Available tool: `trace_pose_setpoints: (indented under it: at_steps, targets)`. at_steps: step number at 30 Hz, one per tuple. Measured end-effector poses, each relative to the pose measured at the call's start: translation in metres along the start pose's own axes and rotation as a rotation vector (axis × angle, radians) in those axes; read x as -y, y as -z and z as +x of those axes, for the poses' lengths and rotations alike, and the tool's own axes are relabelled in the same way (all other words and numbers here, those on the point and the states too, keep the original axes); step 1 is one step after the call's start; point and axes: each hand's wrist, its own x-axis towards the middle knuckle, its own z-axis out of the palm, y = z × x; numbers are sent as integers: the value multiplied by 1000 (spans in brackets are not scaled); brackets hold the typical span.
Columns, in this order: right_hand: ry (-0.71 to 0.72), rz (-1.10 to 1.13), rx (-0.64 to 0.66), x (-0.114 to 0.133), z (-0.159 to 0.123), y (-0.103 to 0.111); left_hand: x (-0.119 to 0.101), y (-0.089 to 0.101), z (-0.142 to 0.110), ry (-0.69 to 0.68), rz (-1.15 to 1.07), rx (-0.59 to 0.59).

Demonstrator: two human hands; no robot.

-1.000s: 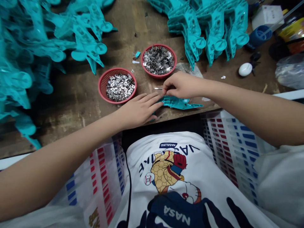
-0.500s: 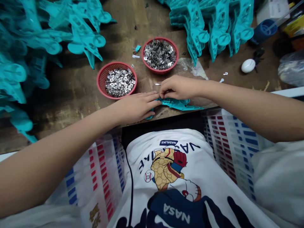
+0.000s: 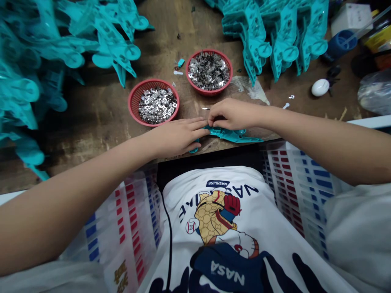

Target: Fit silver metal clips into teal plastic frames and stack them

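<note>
A teal plastic shell part (image 3: 232, 135) lies flat at the table's front edge, partly covered by my hands. My left hand (image 3: 180, 136) rests on its left end with the fingers stretched out. Over the middle of the part, my right hand (image 3: 226, 114) has thumb and fingertips pinched together; what sits between them is hidden. A thin metal piece (image 3: 206, 108) shows just beyond the right fingertips. Close by stand two red baskets, the left one (image 3: 132, 106) and the right one (image 3: 229, 83), both filled with small shiny metal clips.
Teal shells pile up at the left (image 3: 114, 49), and stacked teal shells (image 3: 259, 49) stand at the back right. A blue cup (image 3: 340, 42), a white box (image 3: 351, 18), a white egg-shaped object (image 3: 320, 87) and a plastic bag (image 3: 375, 93) are on the right. Crates (image 3: 305, 179) flank my lap.
The view has shifted slightly. Both hands stay at the teal part, the left flat and the right pinched, with only small finger movement.
</note>
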Motion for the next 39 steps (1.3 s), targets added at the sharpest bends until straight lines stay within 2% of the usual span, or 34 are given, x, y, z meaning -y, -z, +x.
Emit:
trace_pose_setpoints:
  at_steps: [9,15,20,22,25,28,31,35,39]
  targets:
    - [155,-83,26,-8,-1,2,1,-2,1,-9,7,6]
    - [67,13,94,-12,4,1,-1,-3,1,0,44,52]
    - [46,-125,35,-3,10,-8,1,-3,1,-10,25,61]
    - [-10,-150,45,3,12,-8,2,-2,1,-11,20,66]
    - [-129,-73,56,7,11,2,0,-1,0,11,23,68]
    - [-250,-34,-67,-2,5,14,-2,1,-1,41,23,65]
    - [-364,-148,-146,-19,-2,16,-4,3,-3,55,21,60]
    - [-416,-278,-67,-27,-6,7,-3,7,-4,103,62,44]
    - [-453,-301,-38,-11,-7,15,-6,14,-5,100,128,-10]
